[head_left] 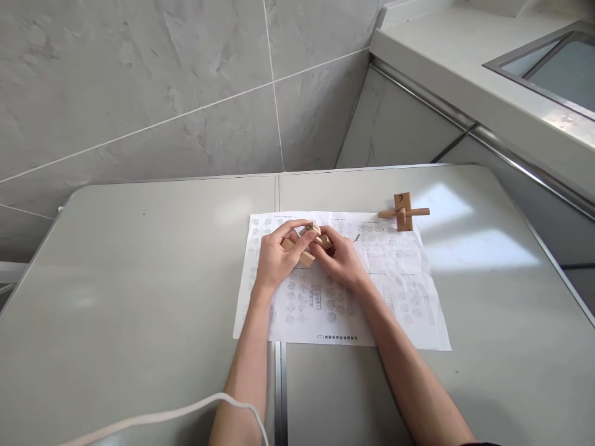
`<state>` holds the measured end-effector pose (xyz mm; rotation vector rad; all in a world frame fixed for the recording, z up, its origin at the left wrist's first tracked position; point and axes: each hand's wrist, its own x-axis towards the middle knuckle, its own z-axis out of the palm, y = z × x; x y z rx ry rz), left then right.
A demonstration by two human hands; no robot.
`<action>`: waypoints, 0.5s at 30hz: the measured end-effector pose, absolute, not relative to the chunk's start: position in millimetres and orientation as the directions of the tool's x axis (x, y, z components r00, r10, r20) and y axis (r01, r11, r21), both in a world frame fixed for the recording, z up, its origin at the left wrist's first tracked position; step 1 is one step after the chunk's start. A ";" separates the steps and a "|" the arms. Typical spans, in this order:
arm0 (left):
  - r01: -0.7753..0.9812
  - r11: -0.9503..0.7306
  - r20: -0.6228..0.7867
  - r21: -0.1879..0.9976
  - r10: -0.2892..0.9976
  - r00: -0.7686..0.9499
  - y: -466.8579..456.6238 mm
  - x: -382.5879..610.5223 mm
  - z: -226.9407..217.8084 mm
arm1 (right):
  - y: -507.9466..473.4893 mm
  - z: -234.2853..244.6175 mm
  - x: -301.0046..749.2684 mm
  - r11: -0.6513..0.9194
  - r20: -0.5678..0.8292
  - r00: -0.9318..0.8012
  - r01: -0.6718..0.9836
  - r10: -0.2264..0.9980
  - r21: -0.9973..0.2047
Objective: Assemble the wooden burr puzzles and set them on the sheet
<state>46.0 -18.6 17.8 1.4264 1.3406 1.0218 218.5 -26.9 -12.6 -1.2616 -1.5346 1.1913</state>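
Both hands meet over a white instruction sheet [400,297] printed with small diagrams. My left hand [274,257] and my right hand [341,257] are closed together on a small wooden puzzle [307,243] made of interlocked light-wood blocks, held just above the paper. The fingers cover much of the puzzle; its top block bears a dark mark. A second wooden puzzle [403,212], a cross of sticks with an upright marked block, stands at the sheet's far right corner, apart from both hands.
The sheet lies on a grey table [130,279] with a seam down its middle. A white cable [158,418] curves across the near left. Grey tiled wall lies behind, and a ledge with a metal-framed window [548,68] at the upper right.
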 end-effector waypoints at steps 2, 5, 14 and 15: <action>0.263 0.000 -0.015 0.965 0.998 0.056 -18.6 47.0 17.9 | -26.7 -11.6 219.3 0.028 -0.015 -0.216 0.192 0.976 -0.981; 0.231 0.028 -0.038 0.972 0.999 0.039 -18.2 48.3 18.0 | -25.8 -9.5 221.4 -0.051 -0.072 -0.231 0.096 0.970 -0.994; 0.013 0.155 -0.156 0.988 0.985 0.075 -14.1 45.2 16.8 | -20.4 -11.0 225.0 -0.130 -0.092 -0.188 -0.201 0.978 -0.971; 0.018 0.178 -0.179 0.984 0.978 0.108 -14.4 45.8 16.5 | -20.5 -11.4 224.3 -0.133 -0.094 -0.180 -0.215 0.979 -0.968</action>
